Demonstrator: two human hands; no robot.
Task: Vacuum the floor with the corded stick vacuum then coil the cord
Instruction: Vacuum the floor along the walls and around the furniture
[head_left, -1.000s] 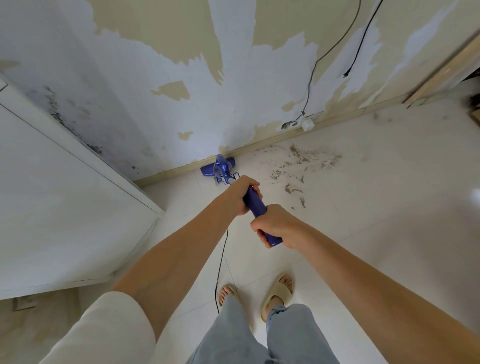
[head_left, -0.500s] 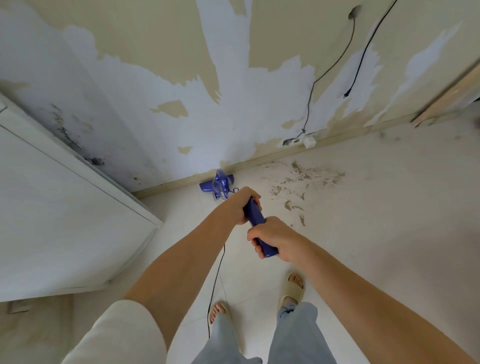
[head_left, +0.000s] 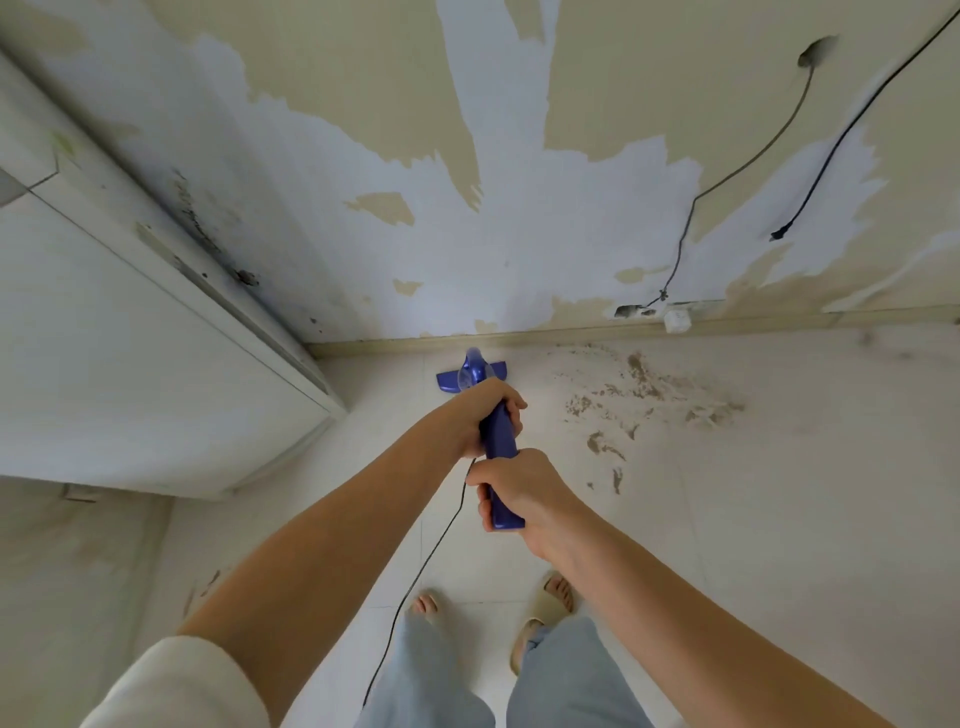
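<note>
Blue plastic fills both your fists: the stick vacuum's handle runs from your right hand, nearest you, up through your left hand just beyond it. Your right fingers are curled tight round the butt end, thumb side toward the left; your left fingers wrap the shaft higher up, their tips showing on the right of it. The two hands are close together along the handle but not touching. Past the left hand the vacuum's head lies flat on the pale tiled floor, just short of the skirting board at the far wall. One thin black cord drops from the handle between your hands and trails toward you, left of your two feet in sandals. To the right of the head, well apart from it, a scatter of brown dirt lies on the tiles. A white cabinet stands at the left. Two cables hang on the peeling wall, far right.
</note>
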